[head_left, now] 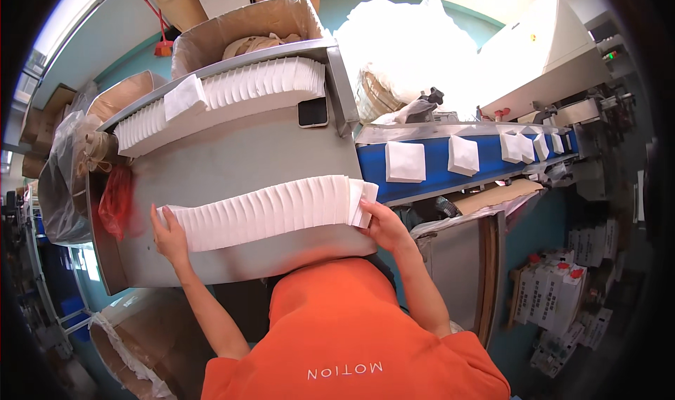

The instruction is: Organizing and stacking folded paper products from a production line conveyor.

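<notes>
A long, slightly curved row of folded white napkins (264, 213) lies across the near part of a metal work table (242, 150), pieces packed face to face. At its left end my left hand (170, 239) rests against the outermost piece, fingers stretched and apart. My right hand (387, 225) closes around a few napkins at the right end, thumb and fingers on their edges. These end pieces lean away from the tight row and reach to the table's right edge. Part of the right fingers is hidden behind them.
A second napkin row (264, 83) lines the table's raised far edge, one stack (185, 97) lying on it. Nearby is a black phone (313, 113). To the right, a blue conveyor belt (436, 162) carries several napkin stacks. A red plastic bag (116, 201) hangs at left.
</notes>
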